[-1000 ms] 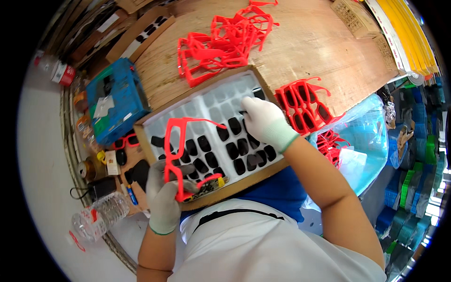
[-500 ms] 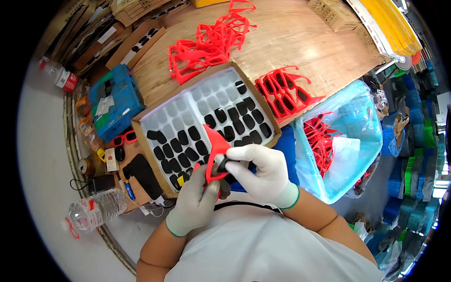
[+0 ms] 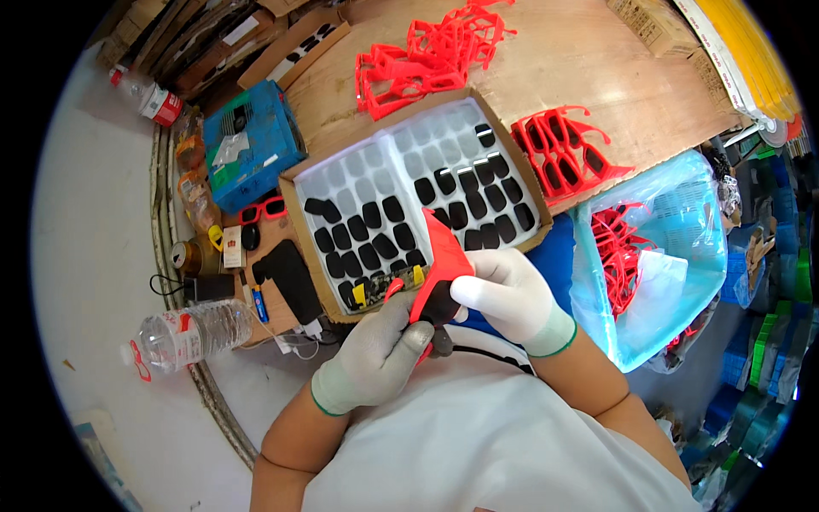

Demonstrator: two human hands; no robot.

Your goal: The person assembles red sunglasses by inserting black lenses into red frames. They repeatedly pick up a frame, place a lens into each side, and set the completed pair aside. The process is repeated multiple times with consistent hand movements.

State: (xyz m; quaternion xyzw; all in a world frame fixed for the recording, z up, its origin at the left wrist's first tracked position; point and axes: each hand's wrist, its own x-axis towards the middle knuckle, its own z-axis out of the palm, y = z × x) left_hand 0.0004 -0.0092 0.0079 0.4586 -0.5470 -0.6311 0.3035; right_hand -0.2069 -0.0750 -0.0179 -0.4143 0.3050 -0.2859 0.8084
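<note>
In front of my chest, my left hand (image 3: 371, 358) is closed around the lower part of a red glasses frame (image 3: 446, 247), whose temple end points away from me. A dark lens (image 3: 439, 303) lies at the frame's rim opening; whether it is fully seated I cannot tell. My right hand (image 3: 520, 299) pinches from the right, its thumb against the lens edge and its fingers behind the frame. Both hands wear white gloves with green cuffs. Just beyond them, a cardboard box (image 3: 299, 235) holds a white moulded tray (image 3: 397, 175) with several dark lenses in its pockets.
Red frames (image 3: 426, 64) lie heaped at the back of the table. Red sunglasses (image 3: 563, 154) are stacked right of the box. A blue plastic-lined basket (image 3: 691, 333) with red glasses stands at the right. At left are a blue box (image 3: 252, 145), a phone-like black piece (image 3: 290, 277) and a water bottle (image 3: 200, 333).
The lens has gone from my right fingertips to lying flat at the frame's opening, with my thumb on it. The frame is turned more face-on. The whole view has shifted.
</note>
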